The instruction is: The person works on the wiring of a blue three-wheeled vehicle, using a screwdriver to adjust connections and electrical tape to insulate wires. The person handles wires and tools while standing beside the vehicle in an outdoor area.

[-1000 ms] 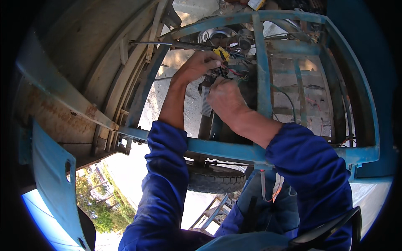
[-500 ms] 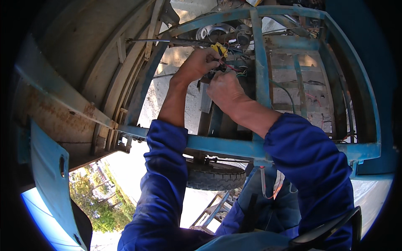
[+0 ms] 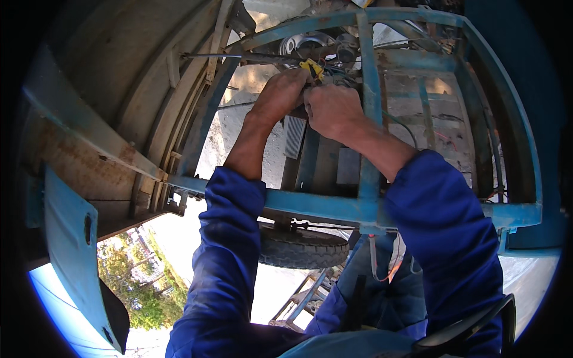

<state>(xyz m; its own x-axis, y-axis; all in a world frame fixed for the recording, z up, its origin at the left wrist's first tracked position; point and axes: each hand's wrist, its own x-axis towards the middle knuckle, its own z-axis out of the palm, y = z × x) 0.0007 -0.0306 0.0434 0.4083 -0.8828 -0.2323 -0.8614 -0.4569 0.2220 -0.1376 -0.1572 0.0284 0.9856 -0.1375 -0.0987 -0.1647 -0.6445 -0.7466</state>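
Note:
Inside a blue metal frame [image 3: 325,206], my left hand [image 3: 283,94] and my right hand [image 3: 335,112] meet side by side with bent, closed fingers. Both grip at a bundle of thin wires [image 3: 338,76]; the fingertips and the exact spot they pinch are hidden behind the knuckles. Just beyond the fingers is a yellow plastic part [image 3: 311,68] with a dark piece across it. Below the left hand, a grey ribbed metal unit [image 3: 294,137] hangs by a dark upright bar.
A blue crossbar [image 3: 371,101] runs close to the right hand. On the left rises a rusty panel [image 3: 83,161] with a thin rod [image 3: 209,55] reaching from it. A tyre [image 3: 304,247] sits under the near rail. Loose wires [image 3: 403,126] lie at the right.
My right hand has moved up and turned, its knuckles now covering the red and green wires seen before. My left hand has stayed nearly in place, its fingers now more hidden.

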